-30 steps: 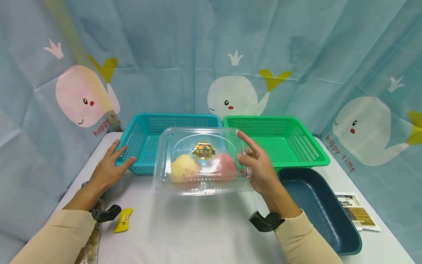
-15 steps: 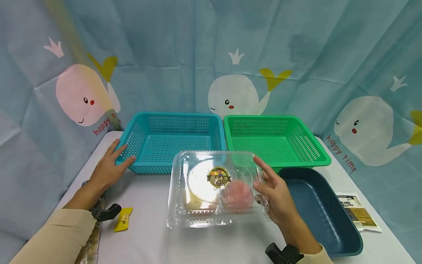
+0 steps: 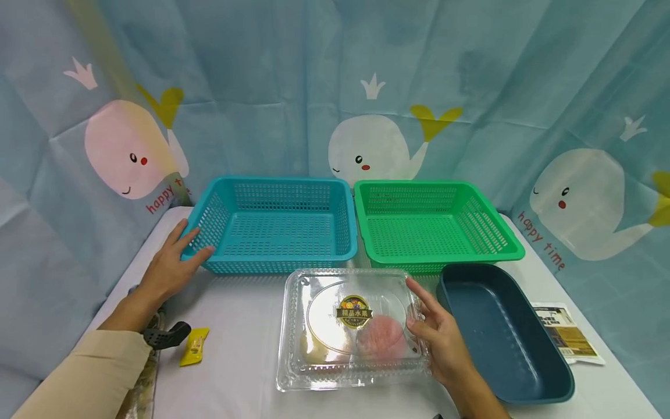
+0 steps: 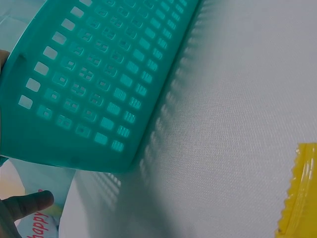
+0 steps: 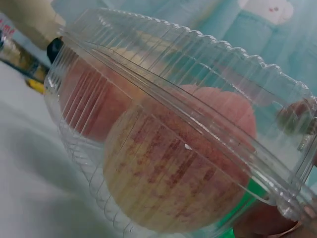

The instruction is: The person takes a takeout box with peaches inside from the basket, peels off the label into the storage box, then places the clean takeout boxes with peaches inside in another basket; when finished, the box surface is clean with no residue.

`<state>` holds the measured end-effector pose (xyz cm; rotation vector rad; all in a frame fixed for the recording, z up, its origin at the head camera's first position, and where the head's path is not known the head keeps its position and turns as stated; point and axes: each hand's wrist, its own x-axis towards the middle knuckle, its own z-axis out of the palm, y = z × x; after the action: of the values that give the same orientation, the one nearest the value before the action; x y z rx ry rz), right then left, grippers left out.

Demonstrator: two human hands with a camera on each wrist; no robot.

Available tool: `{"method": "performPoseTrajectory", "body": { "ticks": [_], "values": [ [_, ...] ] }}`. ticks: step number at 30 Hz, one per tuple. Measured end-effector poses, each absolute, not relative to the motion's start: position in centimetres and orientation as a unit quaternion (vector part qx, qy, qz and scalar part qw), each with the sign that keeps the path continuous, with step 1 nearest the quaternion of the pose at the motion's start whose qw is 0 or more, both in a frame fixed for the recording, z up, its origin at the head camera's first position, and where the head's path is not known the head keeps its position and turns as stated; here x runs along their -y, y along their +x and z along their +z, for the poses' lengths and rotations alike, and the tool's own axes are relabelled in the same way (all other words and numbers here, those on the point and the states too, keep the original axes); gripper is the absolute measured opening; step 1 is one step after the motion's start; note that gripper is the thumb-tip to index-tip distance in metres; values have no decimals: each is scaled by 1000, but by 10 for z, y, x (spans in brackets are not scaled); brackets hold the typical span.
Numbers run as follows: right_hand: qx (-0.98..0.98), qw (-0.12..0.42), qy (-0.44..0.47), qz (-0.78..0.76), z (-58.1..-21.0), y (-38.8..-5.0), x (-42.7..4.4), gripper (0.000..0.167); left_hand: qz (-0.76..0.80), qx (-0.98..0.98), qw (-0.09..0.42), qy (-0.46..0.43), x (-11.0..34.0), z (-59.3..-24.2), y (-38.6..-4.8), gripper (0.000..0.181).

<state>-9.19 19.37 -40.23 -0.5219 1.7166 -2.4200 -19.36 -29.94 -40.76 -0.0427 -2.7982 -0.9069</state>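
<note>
My right hand (image 3: 445,343) grips the right edge of a clear plastic clamshell box (image 3: 345,285), thumb on the lid. Round fruits show inside: a pink one (image 3: 381,338) at right and a yellowish one (image 3: 313,348) at left, dulled by glare. Close up in the right wrist view is a yellow fruit with red streaks (image 5: 173,173). Whether the box touches the table, I cannot tell. My left hand (image 3: 168,265) rests with spread fingers at the left end of the blue basket (image 3: 282,262); its thumb (image 4: 32,204) sticks out straight in the left wrist view.
Right of the blue basket stands a green basket (image 3: 445,256). A dark blue tub (image 3: 502,331) sits at front right, beside a flat printed packet (image 3: 567,334). At left lie a small yellow packet (image 3: 194,347) and a partly hidden clear-and-brown package (image 3: 140,390).
The right hand has brought the clamshell box down and toward me, slightly rightward, away from the front of the baskets. The left hand has stayed at the blue basket.
</note>
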Motion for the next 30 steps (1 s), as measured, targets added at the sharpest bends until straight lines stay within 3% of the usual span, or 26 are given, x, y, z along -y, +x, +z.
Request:
{"method": "performPoseTrajectory", "body": {
  "ticks": [14,22,30],
  "values": [
    [-615,33,-147,-774,-425,-95,-205,68,-299,951,80,-17,299,-392,-193,77],
    [-628,34,-119,-769,-432,-97,-206,69,-315,936,151,-42,287,-353,-175,69],
    [-614,56,-137,-776,-434,-99,-208,66,-344,904,227,-110,250,-326,-130,65]
  ]
}}
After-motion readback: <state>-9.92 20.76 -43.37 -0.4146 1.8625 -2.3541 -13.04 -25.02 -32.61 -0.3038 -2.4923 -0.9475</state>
